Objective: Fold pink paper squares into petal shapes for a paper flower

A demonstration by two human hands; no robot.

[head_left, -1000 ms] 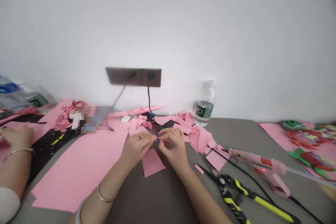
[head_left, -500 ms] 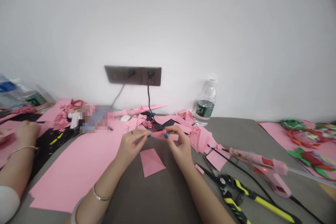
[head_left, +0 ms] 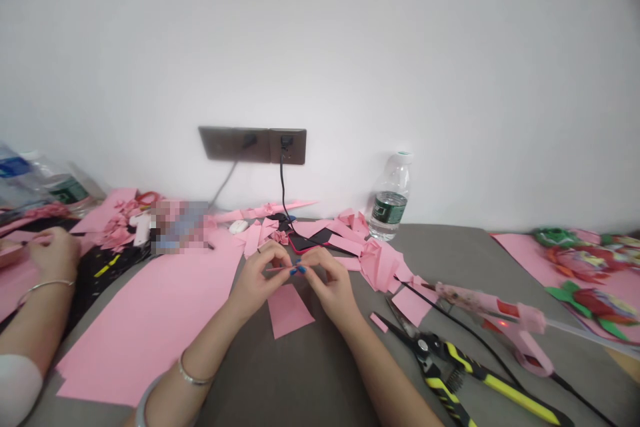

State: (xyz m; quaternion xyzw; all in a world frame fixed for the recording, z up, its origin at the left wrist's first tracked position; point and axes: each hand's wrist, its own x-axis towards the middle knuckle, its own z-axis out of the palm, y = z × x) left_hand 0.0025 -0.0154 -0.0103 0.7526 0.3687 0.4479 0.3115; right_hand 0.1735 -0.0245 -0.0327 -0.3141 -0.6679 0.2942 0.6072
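Observation:
My left hand [head_left: 261,281] and my right hand [head_left: 331,285] meet fingertip to fingertip above the table. Between them they pinch a piece of pink paper [head_left: 274,271], mostly hidden behind the fingers. Just below lies a flat pink paper square [head_left: 290,313] on the grey tabletop. Beyond my hands a black phone-like object with a red edge [head_left: 311,240] rests among pink scraps. To the left spreads a stack of large pink sheets [head_left: 155,327].
Scissors [head_left: 424,347] with black-yellow handles and a pink glue gun [head_left: 500,317] lie on the right. A water bottle [head_left: 390,203] stands by the wall. Paper flowers [head_left: 595,300] lie far right. A black cord [head_left: 284,187] hangs from the socket. Another person's hand [head_left: 55,255] is at left.
My hands have come together, and the paper stretched between them is now largely covered by my fingers. The other person's hand at left has shifted slightly right.

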